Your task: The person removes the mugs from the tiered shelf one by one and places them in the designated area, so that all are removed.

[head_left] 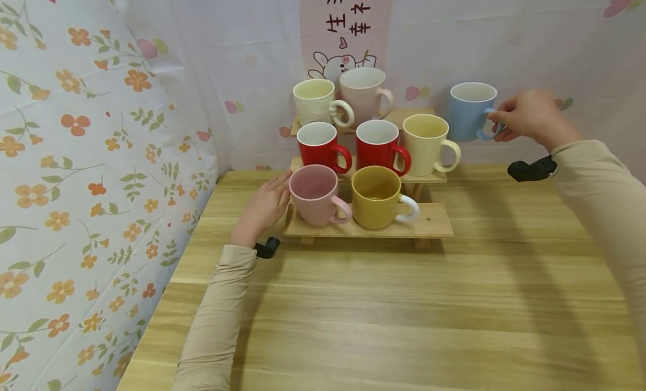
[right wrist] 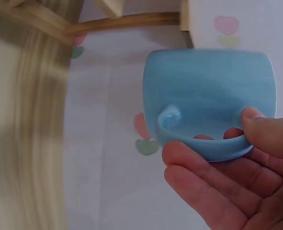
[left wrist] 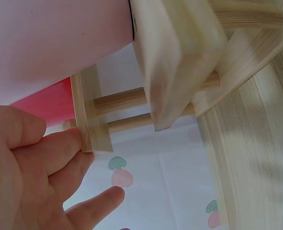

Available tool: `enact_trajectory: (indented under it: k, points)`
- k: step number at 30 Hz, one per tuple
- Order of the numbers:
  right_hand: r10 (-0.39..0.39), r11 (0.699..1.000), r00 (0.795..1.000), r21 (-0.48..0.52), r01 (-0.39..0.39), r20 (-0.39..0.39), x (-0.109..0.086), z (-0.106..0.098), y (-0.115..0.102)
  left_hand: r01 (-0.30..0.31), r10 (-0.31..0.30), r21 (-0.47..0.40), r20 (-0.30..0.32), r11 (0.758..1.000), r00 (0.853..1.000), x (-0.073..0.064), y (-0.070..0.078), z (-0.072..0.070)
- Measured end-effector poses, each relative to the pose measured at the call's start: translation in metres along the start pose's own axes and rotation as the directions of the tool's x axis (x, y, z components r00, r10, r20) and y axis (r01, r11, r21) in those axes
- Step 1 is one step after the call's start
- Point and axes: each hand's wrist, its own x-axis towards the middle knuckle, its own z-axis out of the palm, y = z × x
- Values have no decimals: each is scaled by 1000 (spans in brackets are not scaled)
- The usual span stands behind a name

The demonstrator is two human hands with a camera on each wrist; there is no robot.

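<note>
By its handle, my right hand [head_left: 530, 119] holds a light blue mug [head_left: 466, 113] upright, off the right end of the rack's top tier. The right wrist view shows the thumb and fingers of my right hand [right wrist: 247, 177] around the handle of the blue mug [right wrist: 208, 81]. My left hand [head_left: 264, 203] lies at the left side of a stepped wooden rack [head_left: 429, 220], beside a pink mug [head_left: 313, 194]. In the left wrist view, fingertips of my left hand [left wrist: 50, 177] touch the end of a rack board [left wrist: 96, 129], near a red mug [left wrist: 50, 103].
A mustard mug [head_left: 375, 197] with a white handle shares the lowest tier. Behind stand two red mugs, one left [head_left: 318, 150] and one right [head_left: 375, 147], and a yellow mug [head_left: 424, 144]. A cream mug [head_left: 313, 102] and a pale pink mug [head_left: 360, 96] occupy the top.
</note>
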Motion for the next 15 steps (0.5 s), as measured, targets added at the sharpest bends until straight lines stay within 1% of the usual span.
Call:
enact_trajectory:
  k: [3, 9, 11, 15]
  points:
    - [-9, 1000, 1000, 9, 9, 8, 0, 9, 7, 8, -8, -4, 7, 1000, 1000, -1, 0, 0]
    - [-21, 1000, 1000, 14, 22, -9, -1, 25, 15, -37, 37, -4, -30, 999, 999, -2, -2, 2]
    - [-26, 999, 999, 22, 26, -18, -2, 29, 18, -34, 34, -6, -36, 999, 999, -1, -3, 3]
    - [-33, 998, 999, 53, 34, -29, -3, 38, 22, -19, 19, -5, -26, 1000, 999, 0, -3, 2]
